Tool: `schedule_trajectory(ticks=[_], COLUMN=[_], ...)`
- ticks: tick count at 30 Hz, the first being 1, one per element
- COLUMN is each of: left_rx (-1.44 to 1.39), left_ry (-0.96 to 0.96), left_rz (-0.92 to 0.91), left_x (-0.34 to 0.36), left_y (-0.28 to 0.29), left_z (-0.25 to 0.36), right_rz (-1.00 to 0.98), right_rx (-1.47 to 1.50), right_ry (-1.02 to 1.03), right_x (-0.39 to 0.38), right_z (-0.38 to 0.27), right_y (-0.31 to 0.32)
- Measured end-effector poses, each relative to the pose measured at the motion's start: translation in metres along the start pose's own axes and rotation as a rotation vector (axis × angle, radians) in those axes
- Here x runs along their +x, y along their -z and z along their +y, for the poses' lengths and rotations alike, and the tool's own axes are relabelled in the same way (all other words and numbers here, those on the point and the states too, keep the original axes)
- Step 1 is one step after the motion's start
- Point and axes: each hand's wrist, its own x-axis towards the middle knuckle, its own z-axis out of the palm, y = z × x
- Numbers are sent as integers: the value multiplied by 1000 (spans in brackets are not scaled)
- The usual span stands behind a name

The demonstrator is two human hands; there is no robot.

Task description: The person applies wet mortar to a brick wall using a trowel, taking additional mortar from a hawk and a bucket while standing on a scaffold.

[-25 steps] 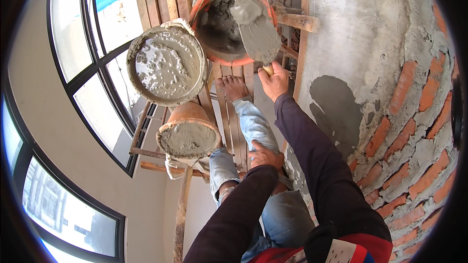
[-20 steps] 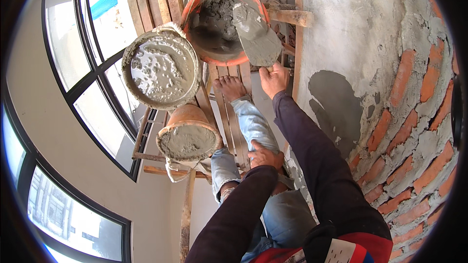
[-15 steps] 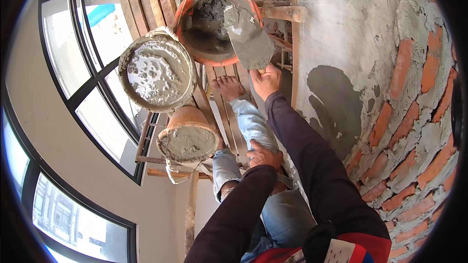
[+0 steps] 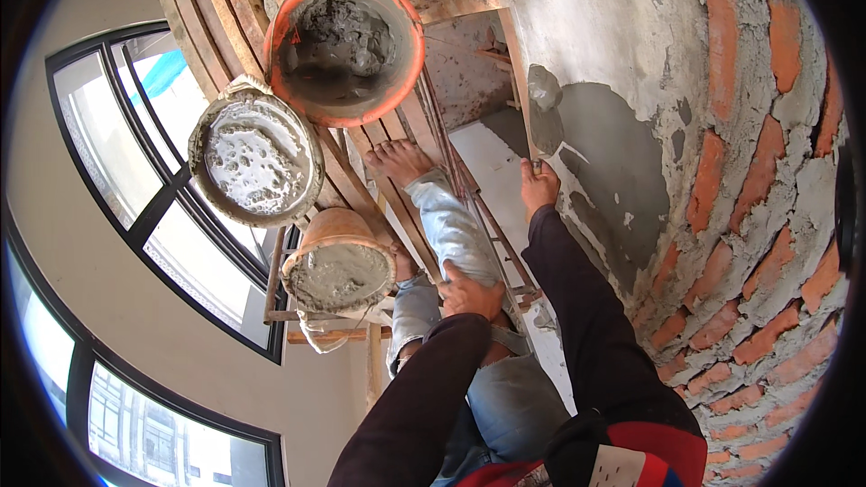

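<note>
My right hand (image 4: 539,186) is closed round the handle of a trowel (image 4: 545,131), held at the wall's near edge. A lump of wet grey mortar (image 4: 543,87) sits on its blade, beside a dark fresh mortar patch (image 4: 613,162) on the wall. Whether the blade touches the wall I cannot tell. Lower down, my left hand (image 4: 471,292) rests on my bent leg in pale jeans, its fingers laid over the cloth with no tool. Farther off stands an orange bucket (image 4: 417,45) with mortar inside.
Left of my foot are a round basin (image 4: 200,158) of watery mortar and a smaller tub (image 4: 329,224) of grey mix. Wooden planks (image 4: 203,13) form the platform under me, with a gap beside it. Exposed brickwork (image 4: 767,162) curves along the right; black-framed windows (image 4: 162,194) line the left.
My right hand has carried the mortar-loaded trowel from the orange bucket's rim rightward to the wall. My left hand stays on my leg. The whole view has shifted slightly.
</note>
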Motion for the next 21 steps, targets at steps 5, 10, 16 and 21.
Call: schedule_trajectory(ticks=[5,10,16,21], left_rx=[41,40,20,41], left_ry=[-35,-53,-72,-94], left_rz=[53,37,44,83], left_x=[4,2,4,9], left_y=[-7,-5,-9,-16], left_z=[-17,-21,-23,-26], right_rz=[-207,-281,-317,-351], right_rx=[262,415,448,510], right_ry=[-399,-380,-380,-354], right_x=[34,64,40,1], right_z=[-34,-77,-131,-134], right_y=[-4,35,119,177])
